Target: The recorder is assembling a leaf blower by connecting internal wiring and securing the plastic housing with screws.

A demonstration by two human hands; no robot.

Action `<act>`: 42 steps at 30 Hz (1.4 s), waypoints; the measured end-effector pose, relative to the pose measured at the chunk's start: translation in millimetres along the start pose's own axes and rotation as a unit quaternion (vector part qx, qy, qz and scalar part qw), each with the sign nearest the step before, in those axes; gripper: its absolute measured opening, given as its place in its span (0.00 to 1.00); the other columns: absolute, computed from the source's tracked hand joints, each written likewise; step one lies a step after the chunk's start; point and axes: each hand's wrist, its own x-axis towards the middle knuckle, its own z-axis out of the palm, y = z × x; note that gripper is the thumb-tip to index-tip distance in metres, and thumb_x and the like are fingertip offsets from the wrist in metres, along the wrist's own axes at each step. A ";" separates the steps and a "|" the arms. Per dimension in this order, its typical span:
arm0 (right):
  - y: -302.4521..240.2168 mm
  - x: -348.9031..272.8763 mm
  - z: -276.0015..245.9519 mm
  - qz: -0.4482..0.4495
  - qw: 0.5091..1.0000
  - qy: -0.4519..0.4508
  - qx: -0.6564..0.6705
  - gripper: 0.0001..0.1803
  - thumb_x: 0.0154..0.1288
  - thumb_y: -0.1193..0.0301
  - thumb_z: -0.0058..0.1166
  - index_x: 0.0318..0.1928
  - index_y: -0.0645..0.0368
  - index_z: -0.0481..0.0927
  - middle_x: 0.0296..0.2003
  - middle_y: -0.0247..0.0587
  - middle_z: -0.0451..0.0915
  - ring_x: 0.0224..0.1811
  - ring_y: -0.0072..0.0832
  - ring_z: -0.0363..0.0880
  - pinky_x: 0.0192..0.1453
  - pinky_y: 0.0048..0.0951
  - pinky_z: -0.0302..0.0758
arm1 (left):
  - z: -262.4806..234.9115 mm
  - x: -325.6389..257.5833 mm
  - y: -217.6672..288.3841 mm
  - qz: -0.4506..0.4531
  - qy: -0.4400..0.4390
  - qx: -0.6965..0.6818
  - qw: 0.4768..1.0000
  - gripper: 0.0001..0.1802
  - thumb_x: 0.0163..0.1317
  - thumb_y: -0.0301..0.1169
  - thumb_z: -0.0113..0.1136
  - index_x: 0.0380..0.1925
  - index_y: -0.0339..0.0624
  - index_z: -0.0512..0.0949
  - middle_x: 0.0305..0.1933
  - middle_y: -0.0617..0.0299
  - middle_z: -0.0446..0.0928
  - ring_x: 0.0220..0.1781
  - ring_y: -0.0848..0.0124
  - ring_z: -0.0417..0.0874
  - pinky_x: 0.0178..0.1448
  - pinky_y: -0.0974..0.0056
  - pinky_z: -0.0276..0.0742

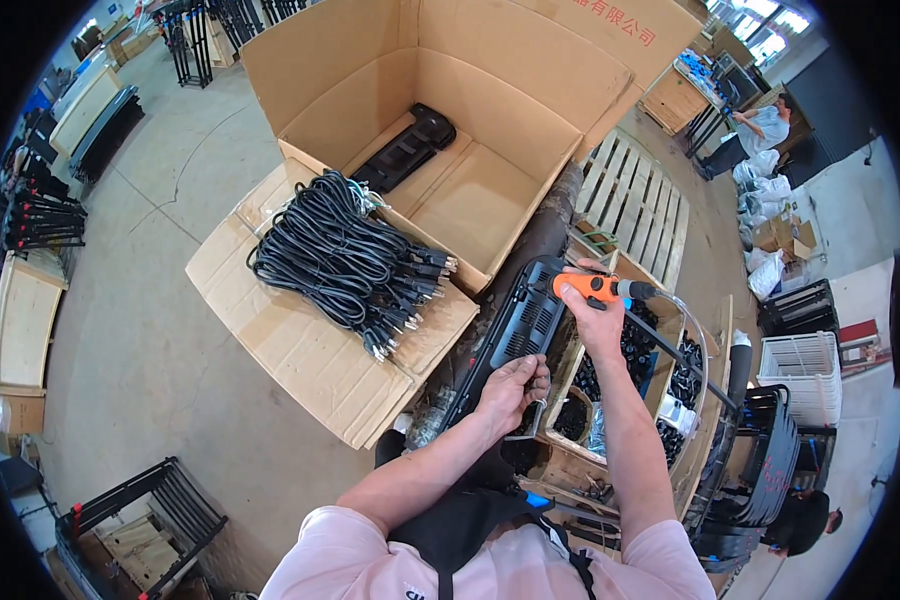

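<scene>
A long black plastic housing (522,318) with vent slots lies tilted in front of me, beside the open carton. My right hand (592,312) is wrapped round an orange air screwdriver (585,287), which lies over the housing's far end. From the tool's rear, a clear hose (692,312) curves off to the right. My left hand (511,392) rests against the housing's right edge with its fingers curled in. Whatever those fingers may pinch is hidden.
Bundled black power cords (340,255) lie on a flap of the cardboard carton (500,85), which holds another black housing (407,150). Right of me, a wooden bin (560,440) holds small black parts. A pallet (635,205) lies beyond. One person (760,130) stands far right.
</scene>
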 end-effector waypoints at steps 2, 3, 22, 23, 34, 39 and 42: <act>-8.8 5.7 1.5 -0.006 1.000 -0.010 -0.011 0.28 0.65 0.73 0.71 0.63 0.63 0.77 0.53 0.46 0.87 0.55 0.29 0.86 0.65 0.32 0.80 | 2.2 -0.2 1.3 -0.010 0.012 -0.002 1.000 0.12 0.81 0.37 0.57 0.51 0.41 0.82 0.38 0.66 0.83 0.35 0.75 0.84 0.40 0.69 0.86; -14.0 11.5 2.3 -0.013 0.998 -0.036 -0.050 0.27 0.64 0.73 0.71 0.63 0.63 0.78 0.52 0.44 0.87 0.55 0.27 0.86 0.65 0.32 0.80 | 3.3 0.2 1.9 -0.011 0.011 -0.003 1.000 0.12 0.81 0.37 0.57 0.51 0.41 0.82 0.38 0.66 0.83 0.35 0.75 0.84 0.40 0.69 0.86; -17.6 20.4 8.4 -0.036 0.991 -0.061 -0.115 0.26 0.63 0.72 0.72 0.61 0.63 0.79 0.49 0.39 0.87 0.52 0.25 0.85 0.61 0.29 0.80 | 6.7 23.2 14.5 -0.014 0.056 -0.083 0.995 0.15 0.79 0.44 0.60 0.46 0.43 0.82 0.33 0.67 0.80 0.32 0.72 0.82 0.35 0.67 0.84; -25.0 10.1 6.0 -0.035 0.991 -0.064 -0.112 0.26 0.63 0.72 0.72 0.61 0.63 0.79 0.49 0.39 0.87 0.52 0.25 0.85 0.61 0.29 0.80 | 4.4 22.9 14.9 -0.015 0.060 -0.101 0.993 0.15 0.79 0.44 0.60 0.47 0.44 0.82 0.34 0.67 0.80 0.32 0.72 0.82 0.35 0.67 0.84; -57.6 -75.3 -25.3 0.037 0.997 -0.025 0.056 0.30 0.63 0.76 0.71 0.64 0.66 0.75 0.56 0.50 0.87 0.58 0.31 0.86 0.67 0.35 0.81 | 8.1 40.9 25.4 0.009 0.014 -0.189 0.982 0.13 0.81 0.44 0.56 0.48 0.47 0.81 0.33 0.70 0.77 0.33 0.74 0.78 0.40 0.69 0.81; -60.0 -79.0 -24.6 0.052 0.996 -0.025 0.061 0.30 0.63 0.76 0.70 0.65 0.66 0.75 0.56 0.50 0.87 0.58 0.32 0.86 0.67 0.36 0.80 | 5.6 37.6 25.0 0.007 0.012 -0.182 0.983 0.14 0.81 0.45 0.56 0.50 0.48 0.81 0.34 0.71 0.77 0.34 0.75 0.78 0.41 0.68 0.80; -58.3 -78.1 -27.6 0.051 0.997 -0.027 0.054 0.30 0.64 0.77 0.70 0.65 0.66 0.75 0.56 0.50 0.87 0.58 0.32 0.85 0.67 0.35 0.80 | 10.2 29.8 24.8 0.006 -0.021 -0.177 0.984 0.16 0.82 0.46 0.54 0.50 0.46 0.80 0.33 0.69 0.76 0.34 0.74 0.77 0.42 0.69 0.80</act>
